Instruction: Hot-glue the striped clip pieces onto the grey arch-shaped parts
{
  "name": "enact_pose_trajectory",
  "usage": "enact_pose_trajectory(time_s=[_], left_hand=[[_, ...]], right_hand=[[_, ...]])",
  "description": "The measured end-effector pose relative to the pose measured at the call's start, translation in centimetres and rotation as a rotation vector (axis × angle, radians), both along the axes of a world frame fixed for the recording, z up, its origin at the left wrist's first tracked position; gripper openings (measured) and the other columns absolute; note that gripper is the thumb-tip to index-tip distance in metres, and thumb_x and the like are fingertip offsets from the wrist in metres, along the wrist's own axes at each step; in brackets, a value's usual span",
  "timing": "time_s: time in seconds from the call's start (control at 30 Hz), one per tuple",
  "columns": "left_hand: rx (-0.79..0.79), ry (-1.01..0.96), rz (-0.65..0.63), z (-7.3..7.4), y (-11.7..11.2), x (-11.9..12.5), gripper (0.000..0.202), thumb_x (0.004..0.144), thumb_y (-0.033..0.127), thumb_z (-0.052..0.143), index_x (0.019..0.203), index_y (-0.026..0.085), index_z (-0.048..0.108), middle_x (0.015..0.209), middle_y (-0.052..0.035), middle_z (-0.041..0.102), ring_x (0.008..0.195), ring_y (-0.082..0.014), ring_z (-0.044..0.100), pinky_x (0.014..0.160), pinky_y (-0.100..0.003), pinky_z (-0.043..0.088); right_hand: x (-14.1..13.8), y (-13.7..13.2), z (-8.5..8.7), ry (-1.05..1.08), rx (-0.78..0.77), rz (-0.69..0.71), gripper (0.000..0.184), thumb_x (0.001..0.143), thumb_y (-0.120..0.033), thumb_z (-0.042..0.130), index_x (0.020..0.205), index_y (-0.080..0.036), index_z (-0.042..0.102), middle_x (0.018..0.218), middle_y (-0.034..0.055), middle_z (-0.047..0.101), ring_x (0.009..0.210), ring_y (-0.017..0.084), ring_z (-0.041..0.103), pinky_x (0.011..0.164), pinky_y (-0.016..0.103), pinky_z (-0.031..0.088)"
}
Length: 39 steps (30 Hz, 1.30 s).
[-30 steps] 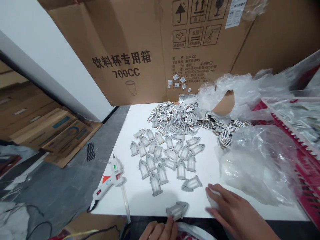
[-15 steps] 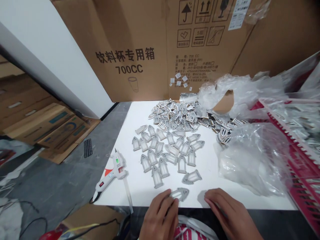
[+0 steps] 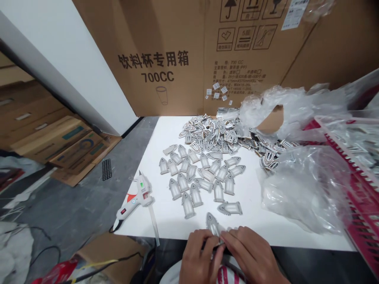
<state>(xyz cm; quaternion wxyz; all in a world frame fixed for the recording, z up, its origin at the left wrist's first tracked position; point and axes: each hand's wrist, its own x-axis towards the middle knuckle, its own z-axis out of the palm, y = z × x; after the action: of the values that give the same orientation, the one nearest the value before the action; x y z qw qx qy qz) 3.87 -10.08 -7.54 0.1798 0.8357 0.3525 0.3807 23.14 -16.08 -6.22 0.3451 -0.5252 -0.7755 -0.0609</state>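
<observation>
At the table's front edge my left hand (image 3: pixel 197 252) grips a flat grey lantern-shaped piece (image 3: pixel 212 221), its pointed, holed end aimed away from me. My right hand (image 3: pixel 250 252) is closed too, its fingertips pinching at the same piece's lower end, which the fingers cover. Just beyond my hands lies a similar piece (image 3: pixel 230 208) on its side. Several more lantern-shaped pieces (image 3: pixel 195 195) with frosted middles are spread over the white table (image 3: pixel 248 221).
A glue gun (image 3: pixel 134 203) with a glue stick lies at the left. Behind are a heap of cut-out frames (image 3: pixel 204 130) and a big carton (image 3: pixel 166 35). Clear plastic bags (image 3: pixel 302 193) and a pink basket (image 3: pixel 345 165) stand on the right.
My right hand has moved left to meet my left hand at the piece. The piece has turned from pointing right to pointing away from me. The view has shifted slightly.
</observation>
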Motion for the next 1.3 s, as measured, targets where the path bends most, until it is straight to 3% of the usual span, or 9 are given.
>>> enact_pose_trajectory(time_s=[0.17,0.27,0.33,0.47,0.63,0.83,1.0,1.17,1.3], left_hand=[[-0.236,-0.089,-0.121,1.8,0.5,-0.2,0.016,0.093,0.013,0.065,0.106,0.024,0.066,0.100,-0.0053,0.069,0.086,-0.0178,0.073,0.075,-0.027,0.064],[-0.228,-0.064,-0.090,3.2,1.4,-0.4,0.024,0.090,0.009,0.060,0.107,0.024,0.067,0.105,-0.0065,0.071,0.094,-0.0190,0.075,0.081,-0.028,0.066],[-0.169,-0.004,-0.051,3.6,1.9,-0.5,0.032,0.093,0.009,0.058,0.119,0.024,0.067,0.119,-0.0093,0.072,0.108,-0.0219,0.075,0.092,-0.033,0.066],[-0.082,0.084,-0.087,3.2,2.8,-0.7,0.047,0.095,0.008,0.057,0.140,0.023,0.060,0.134,-0.0108,0.071,0.124,-0.0245,0.069,0.107,-0.042,0.061],[-0.095,0.078,-0.116,3.1,3.0,-0.6,0.047,0.096,0.007,0.058,0.140,0.022,0.059,0.130,-0.0101,0.072,0.121,-0.0233,0.068,0.106,-0.041,0.060],[-0.075,0.079,-0.102,3.1,3.1,-0.5,0.046,0.096,0.008,0.057,0.140,0.022,0.059,0.129,-0.0110,0.073,0.119,-0.0249,0.070,0.104,-0.042,0.061],[-0.078,0.066,-0.095,2.8,3.1,-0.7,0.045,0.097,0.009,0.058,0.141,0.022,0.059,0.129,-0.0101,0.073,0.120,-0.0243,0.070,0.104,-0.041,0.061],[-0.118,0.063,-0.117,2.6,3.1,-0.7,0.045,0.098,0.008,0.059,0.141,0.023,0.057,0.129,-0.0102,0.072,0.120,-0.0238,0.068,0.104,-0.042,0.060],[-0.123,0.069,-0.116,2.6,3.1,-0.6,0.044,0.099,0.010,0.060,0.141,0.023,0.057,0.130,-0.0109,0.071,0.121,-0.0249,0.067,0.104,-0.043,0.060]], right_hand=[[-0.1,-0.3,-0.2,0.028,0.004,0.019,0.041,0.106,-0.011,0.054,0.146,-0.009,0.065,0.110,0.0132,0.083,0.098,0.026,0.078,0.085,0.041,0.062],[-0.1,-0.1,-0.1,0.002,0.033,0.027,0.043,0.107,-0.013,0.053,0.149,-0.009,0.063,0.109,0.0129,0.084,0.097,0.026,0.079,0.084,0.039,0.062],[-0.2,0.3,0.0,-0.010,0.038,0.031,0.040,0.109,-0.013,0.051,0.146,-0.009,0.065,0.110,0.0125,0.083,0.097,0.024,0.078,0.086,0.037,0.062],[-0.5,1.0,0.0,-0.021,0.061,0.035,0.033,0.108,-0.010,0.053,0.134,-0.007,0.071,0.107,0.0126,0.083,0.093,0.023,0.077,0.083,0.036,0.061],[-0.6,0.9,-0.5,-0.034,0.076,0.036,0.031,0.106,-0.007,0.052,0.129,-0.004,0.073,0.108,0.0150,0.083,0.093,0.025,0.078,0.082,0.038,0.060],[-0.4,0.6,-1.5,-0.006,0.060,0.023,0.037,0.106,-0.007,0.052,0.138,-0.010,0.070,0.114,0.0122,0.083,0.098,0.023,0.078,0.086,0.037,0.061],[-0.6,1.1,-1.3,0.029,0.098,0.021,0.032,0.107,-0.007,0.051,0.129,-0.009,0.074,0.108,0.0117,0.084,0.095,0.022,0.078,0.087,0.035,0.060],[-0.5,0.9,-1.8,0.040,0.036,0.033,0.040,0.106,-0.005,0.052,0.143,-0.010,0.066,0.116,0.0127,0.083,0.100,0.023,0.078,0.088,0.037,0.061],[-0.3,1.1,-1.7,0.059,0.023,-0.003,0.036,0.107,-0.007,0.054,0.139,-0.014,0.067,0.113,0.0106,0.083,0.097,0.021,0.078,0.088,0.036,0.062]])
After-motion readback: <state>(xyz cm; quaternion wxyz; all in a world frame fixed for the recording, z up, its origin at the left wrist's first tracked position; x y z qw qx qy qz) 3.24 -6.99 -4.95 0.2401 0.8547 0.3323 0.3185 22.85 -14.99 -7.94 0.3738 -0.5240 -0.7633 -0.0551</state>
